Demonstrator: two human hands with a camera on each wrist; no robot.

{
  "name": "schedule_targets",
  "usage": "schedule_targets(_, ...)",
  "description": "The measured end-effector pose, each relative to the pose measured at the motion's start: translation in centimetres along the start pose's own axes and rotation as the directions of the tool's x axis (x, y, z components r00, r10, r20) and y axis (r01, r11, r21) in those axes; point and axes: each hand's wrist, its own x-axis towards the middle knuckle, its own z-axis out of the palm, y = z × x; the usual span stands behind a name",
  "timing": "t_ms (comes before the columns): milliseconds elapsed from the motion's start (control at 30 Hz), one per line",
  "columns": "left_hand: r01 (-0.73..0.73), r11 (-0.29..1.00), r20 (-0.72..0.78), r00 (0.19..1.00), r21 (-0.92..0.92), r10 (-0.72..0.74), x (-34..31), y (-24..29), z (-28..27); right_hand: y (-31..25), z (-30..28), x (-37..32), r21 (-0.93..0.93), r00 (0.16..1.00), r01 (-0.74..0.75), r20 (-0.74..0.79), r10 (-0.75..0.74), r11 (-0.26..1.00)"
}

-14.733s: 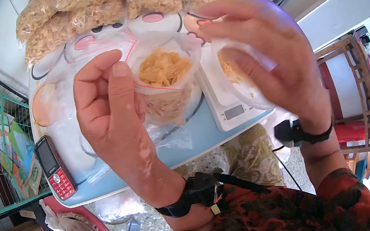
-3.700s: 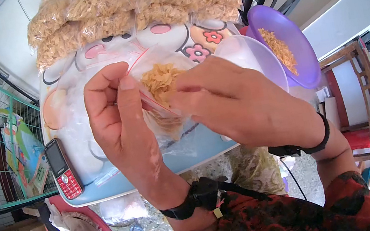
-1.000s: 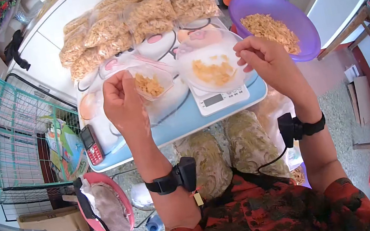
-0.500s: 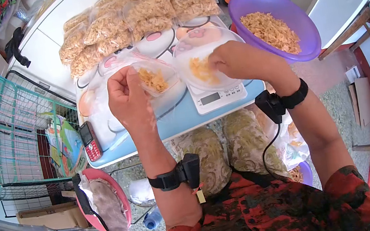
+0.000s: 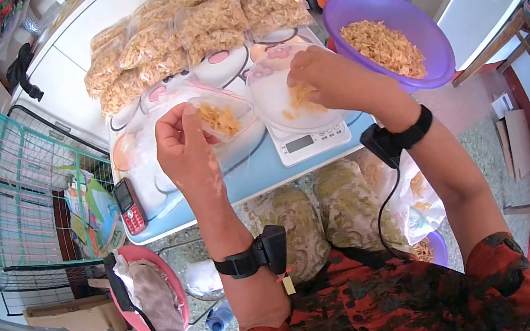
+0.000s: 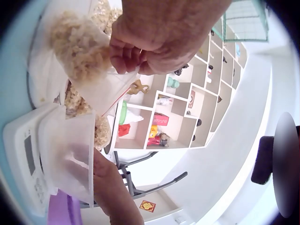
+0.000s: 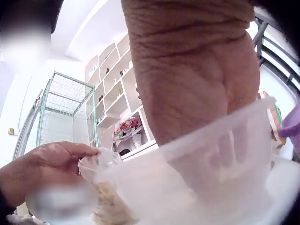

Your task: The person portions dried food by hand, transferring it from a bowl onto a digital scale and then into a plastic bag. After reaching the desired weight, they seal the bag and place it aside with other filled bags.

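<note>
My left hand point(image 5: 183, 144) pinches the rim of a clear zip bag point(image 6: 79, 51) with its thumb and fingers. The bag's mouth gapes, and pale-yellow dry flakes point(image 5: 218, 118) lie inside. My right hand point(image 5: 339, 83) reaches into a translucent plastic bowl point(image 5: 268, 98), its fingers down among the loose flakes point(image 5: 300, 100) there. Through the bowl's wall in the right wrist view, the fingers show only blurred, so I cannot tell whether they grip any flakes. Beneath the bowl is a white kitchen scale point(image 5: 311, 147).
A purple basin point(image 5: 440, 59) of flakes stands right of the table. Filled clear bags point(image 5: 153, 44) are stacked along the back. A red and black phone point(image 5: 131, 207) lies at the left edge. A wire cage point(image 5: 24, 192) stands further left.
My right hand has gone from the bag's mouth to the bowl's right rim, then left and down into the bowl. My left hand keeps hold of the bag. The head view has shifted.
</note>
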Motion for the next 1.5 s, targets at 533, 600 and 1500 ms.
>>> schedule_targets(533, 0.061, 0.987, 0.036, 0.998, -0.148, -0.057, -1.0, 0.1, 0.4, -0.4, -1.0, -0.9, 0.057, 0.984, -0.173, -0.03, 0.175, 0.983)
schedule_targets(600, 0.065, 0.984, 0.049, 0.997, -0.166, -0.058, -1.0, -0.1, 0.4, -0.1, -0.6, -1.2, 0.003, 0.976, -0.212, -0.051, 0.212, 0.977)
schedule_targets(1500, 0.122, 0.95, 0.066, 0.992, -0.288, -0.108, -0.7, 0.3, -0.1, 0.0, 1.9, 1.1, 0.109, 0.998, -0.048, 0.05, 0.043, 0.993)
